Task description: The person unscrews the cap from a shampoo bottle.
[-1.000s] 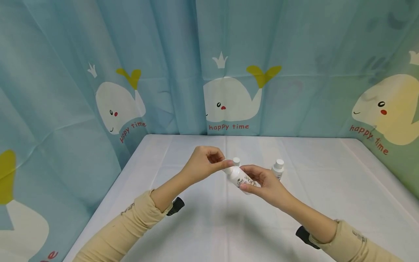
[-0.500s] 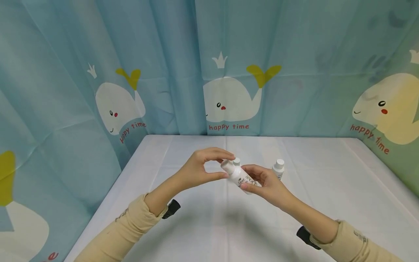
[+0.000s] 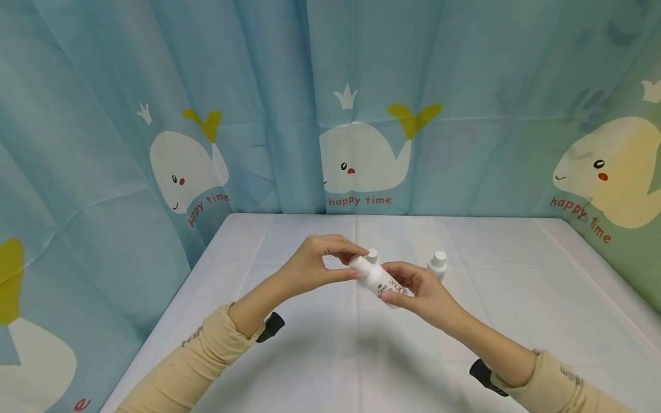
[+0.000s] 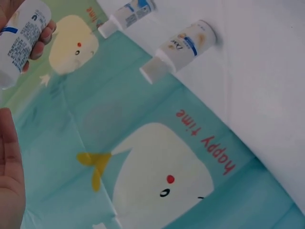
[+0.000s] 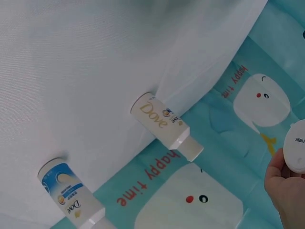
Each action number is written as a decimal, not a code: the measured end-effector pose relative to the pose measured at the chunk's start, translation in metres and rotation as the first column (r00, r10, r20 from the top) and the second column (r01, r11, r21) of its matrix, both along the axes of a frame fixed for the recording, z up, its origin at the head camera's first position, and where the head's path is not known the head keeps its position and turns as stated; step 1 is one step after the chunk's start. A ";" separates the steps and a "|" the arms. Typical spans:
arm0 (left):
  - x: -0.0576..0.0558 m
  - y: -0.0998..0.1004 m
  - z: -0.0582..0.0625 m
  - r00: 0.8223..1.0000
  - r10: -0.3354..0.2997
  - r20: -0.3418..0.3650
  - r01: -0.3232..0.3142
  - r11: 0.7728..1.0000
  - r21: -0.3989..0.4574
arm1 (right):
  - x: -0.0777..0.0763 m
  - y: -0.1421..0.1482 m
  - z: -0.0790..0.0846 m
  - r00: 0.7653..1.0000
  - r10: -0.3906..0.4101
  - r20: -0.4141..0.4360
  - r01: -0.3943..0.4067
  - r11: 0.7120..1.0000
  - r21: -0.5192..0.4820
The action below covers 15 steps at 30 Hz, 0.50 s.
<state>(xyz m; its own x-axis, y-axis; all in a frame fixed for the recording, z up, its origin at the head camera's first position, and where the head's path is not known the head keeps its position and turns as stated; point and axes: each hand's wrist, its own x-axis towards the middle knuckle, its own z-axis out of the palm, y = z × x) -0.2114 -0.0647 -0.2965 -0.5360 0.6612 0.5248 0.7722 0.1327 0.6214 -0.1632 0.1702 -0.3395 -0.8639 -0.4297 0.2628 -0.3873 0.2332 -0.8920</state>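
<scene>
A white Dove bottle (image 3: 381, 282) is held tilted above the table, its cap end toward the left. My right hand (image 3: 426, 292) grips the bottle's body, thumb across the front label. My left hand (image 3: 310, 267) pinches the white cap (image 3: 360, 265) between thumb and fingers. In the left wrist view, the held bottle (image 4: 21, 40) shows its back label at the top left, and part of my left hand (image 4: 10, 171) lies below it. The right wrist view shows the bottle's round base (image 5: 296, 145) with a printed date, above fingers of my right hand (image 5: 286, 195).
Two more Dove bottles stand on the white-covered table (image 3: 289, 355): one (image 5: 159, 119) partly hidden behind the held bottle in the head view, the other (image 3: 438, 265) behind my right hand. A blue whale-print curtain (image 3: 279, 115) rises along the table's back edge.
My left thumb and fingers spread apart off the cap half a second ago, then came back round it. My right hand and the bottle stay nearly in place.
</scene>
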 end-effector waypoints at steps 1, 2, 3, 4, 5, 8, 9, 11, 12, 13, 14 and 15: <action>0.000 0.000 -0.001 1.000 0.011 0.010 -0.011 1.000 0.007 | 0.000 0.000 -0.001 1.000 0.001 0.005 -0.001 1.000 -0.001; 0.000 0.001 -0.002 1.000 0.020 0.021 -0.021 1.000 0.015 | 0.000 0.000 -0.001 1.000 0.002 0.011 -0.002 1.000 -0.004; 0.000 0.002 -0.003 0.999 0.032 0.030 -0.033 0.999 0.022 | 0.001 0.000 -0.001 1.000 0.003 0.015 -0.003 1.000 -0.006; 0.000 0.002 -0.004 0.998 0.046 0.040 -0.047 0.998 0.029 | 0.001 0.000 -0.002 1.000 0.005 0.019 -0.004 1.000 -0.009; 0.000 0.003 -0.005 0.997 0.060 0.048 -0.062 0.998 0.033 | 0.001 0.000 -0.002 1.000 0.005 0.022 -0.005 1.000 -0.011; 0.001 0.004 -0.006 0.992 0.108 0.068 -0.110 0.993 0.039 | 0.001 0.000 -0.002 1.000 0.006 0.013 -0.005 1.000 -0.017; 0.001 0.004 -0.006 0.990 0.121 0.070 -0.124 0.992 0.039 | 0.001 0.000 -0.002 1.000 0.005 0.014 -0.005 1.000 -0.018; 0.001 0.005 -0.005 0.987 0.141 0.073 -0.144 0.989 0.038 | 0.001 0.000 -0.002 1.000 0.004 0.009 -0.004 1.000 -0.013; 0.001 0.005 -0.005 0.987 0.145 0.073 -0.149 0.988 0.039 | 0.001 0.000 -0.002 1.000 0.005 0.008 -0.005 1.000 -0.012; 0.001 0.005 -0.005 0.986 0.148 0.073 -0.151 0.988 0.039 | 0.001 0.000 -0.002 1.000 0.005 0.011 -0.005 1.000 -0.009; 0.000 0.005 -0.005 0.986 0.149 0.072 -0.152 0.988 0.039 | 0.001 0.000 -0.002 1.000 0.002 0.015 -0.001 1.000 -0.006; 0.000 0.006 -0.005 0.986 0.148 0.071 -0.151 0.988 0.040 | 0.000 0.001 -0.002 1.000 0.000 0.014 0.000 1.000 -0.005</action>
